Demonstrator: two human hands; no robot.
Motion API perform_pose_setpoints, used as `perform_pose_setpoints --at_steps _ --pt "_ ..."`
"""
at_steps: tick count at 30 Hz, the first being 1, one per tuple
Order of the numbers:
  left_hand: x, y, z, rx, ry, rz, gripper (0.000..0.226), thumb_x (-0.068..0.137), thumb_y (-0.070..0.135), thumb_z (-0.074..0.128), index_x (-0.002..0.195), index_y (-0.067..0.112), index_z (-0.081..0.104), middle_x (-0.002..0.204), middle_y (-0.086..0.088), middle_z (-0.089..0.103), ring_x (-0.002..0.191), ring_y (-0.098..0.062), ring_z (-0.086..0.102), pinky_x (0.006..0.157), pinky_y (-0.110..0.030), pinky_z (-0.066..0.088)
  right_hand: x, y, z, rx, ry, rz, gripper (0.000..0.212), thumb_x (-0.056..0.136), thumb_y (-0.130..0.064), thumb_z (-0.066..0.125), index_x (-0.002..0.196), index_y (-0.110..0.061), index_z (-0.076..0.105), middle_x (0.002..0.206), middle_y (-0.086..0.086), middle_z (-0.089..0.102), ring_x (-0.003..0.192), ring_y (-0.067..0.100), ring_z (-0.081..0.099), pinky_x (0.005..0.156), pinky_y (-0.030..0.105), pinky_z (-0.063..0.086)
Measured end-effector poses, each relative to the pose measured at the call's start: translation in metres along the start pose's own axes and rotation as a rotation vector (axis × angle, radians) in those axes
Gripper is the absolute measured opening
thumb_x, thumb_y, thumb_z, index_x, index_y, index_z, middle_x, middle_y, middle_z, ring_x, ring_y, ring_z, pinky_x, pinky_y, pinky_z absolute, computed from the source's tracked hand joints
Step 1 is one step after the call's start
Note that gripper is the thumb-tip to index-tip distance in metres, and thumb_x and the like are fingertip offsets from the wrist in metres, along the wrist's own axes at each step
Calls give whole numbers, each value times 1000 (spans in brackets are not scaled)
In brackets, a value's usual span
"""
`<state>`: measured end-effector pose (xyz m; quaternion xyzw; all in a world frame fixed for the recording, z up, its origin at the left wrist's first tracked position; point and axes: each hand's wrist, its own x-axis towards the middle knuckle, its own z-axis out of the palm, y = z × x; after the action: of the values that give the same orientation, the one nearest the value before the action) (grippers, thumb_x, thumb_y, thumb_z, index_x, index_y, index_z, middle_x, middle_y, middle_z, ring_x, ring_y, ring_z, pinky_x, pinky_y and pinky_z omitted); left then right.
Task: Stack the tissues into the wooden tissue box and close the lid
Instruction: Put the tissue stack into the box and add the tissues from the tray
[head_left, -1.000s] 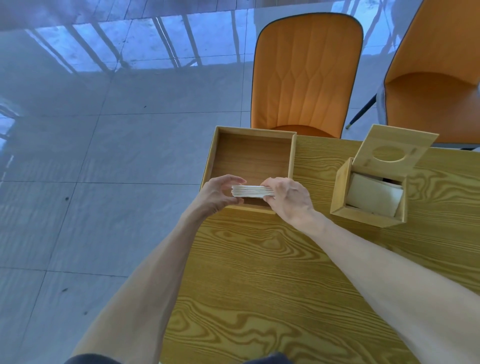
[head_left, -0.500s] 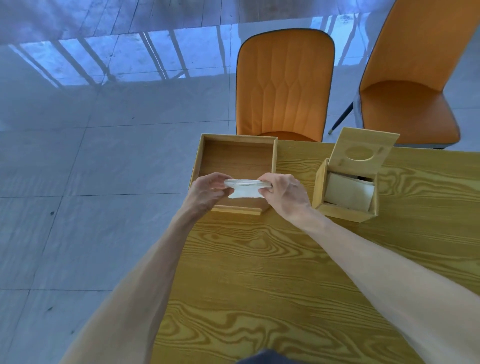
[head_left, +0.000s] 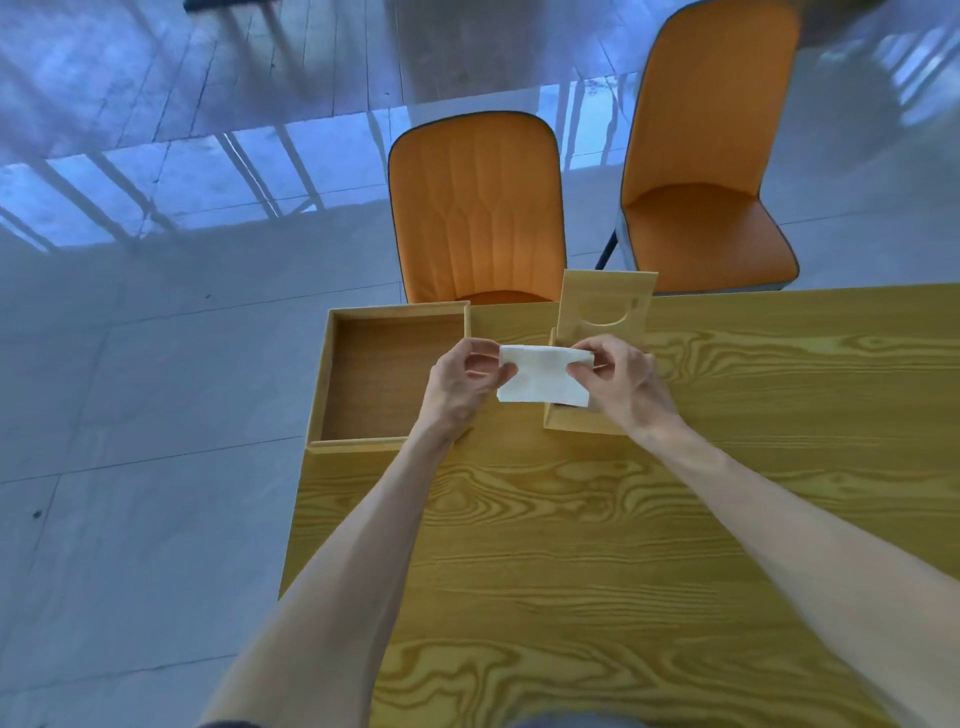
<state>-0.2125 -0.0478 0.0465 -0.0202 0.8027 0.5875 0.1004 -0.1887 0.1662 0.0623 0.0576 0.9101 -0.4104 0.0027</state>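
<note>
A white stack of tissues (head_left: 543, 376) hangs between both hands, its lower edge drooping. My left hand (head_left: 460, 382) pinches its left end and my right hand (head_left: 621, 382) pinches its right end. The stack is held just above the wooden tissue box (head_left: 582, 422), whose interior is mostly hidden behind the tissues and my right hand. The box's hinged lid (head_left: 605, 306) stands upright behind it, showing an oval slot.
An open, empty wooden tray (head_left: 387, 382) sits at the table's far left corner, partly overhanging the edge. The yellow wood-grain table (head_left: 597, 545) spreads toward me. Two orange chairs (head_left: 475, 208) (head_left: 711, 171) stand beyond the far edge on a tiled floor.
Both hands have carried the tissues rightward from over the tray to above the tissue box. The stack now sags more. The camera has also tilted, shifting the whole scene.
</note>
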Motion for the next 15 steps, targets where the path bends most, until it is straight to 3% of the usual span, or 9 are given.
perform_pose_setpoints --at_steps 4,8,11,15 --pt "9 12 39 15 31 -20 21 88 32 75 105 21 70 93 10 73 83 3 68 76 -19 54 4 23 -22 -14 42 63 25 92 -27 65 112 -12 69 102 6 73 82 13 65 68 23 51" --pt "14 21 66 84 67 -89 26 91 35 72 109 17 72 100 2 75 94 -14 70 85 -34 57 13 42 -31 -55 61 80 29 95 -27 62 115 -8 70 106 11 74 85 17 65 76 32 55" --pt "16 24 76 178 106 -152 29 91 43 69 110 21 73 104 4 76 95 -13 69 77 -29 52 18 52 -31 -60 28 122 31 96 -33 59 116 -12 70 108 9 74 97 24 67 85 41 55" --pt "20 28 85 281 140 -234 29 91 44 66 110 23 74 108 5 76 99 -15 69 77 -26 47 21 57 -27 -71 80 142 28 93 -34 63 111 -14 70 100 4 74 89 20 68 77 38 56"
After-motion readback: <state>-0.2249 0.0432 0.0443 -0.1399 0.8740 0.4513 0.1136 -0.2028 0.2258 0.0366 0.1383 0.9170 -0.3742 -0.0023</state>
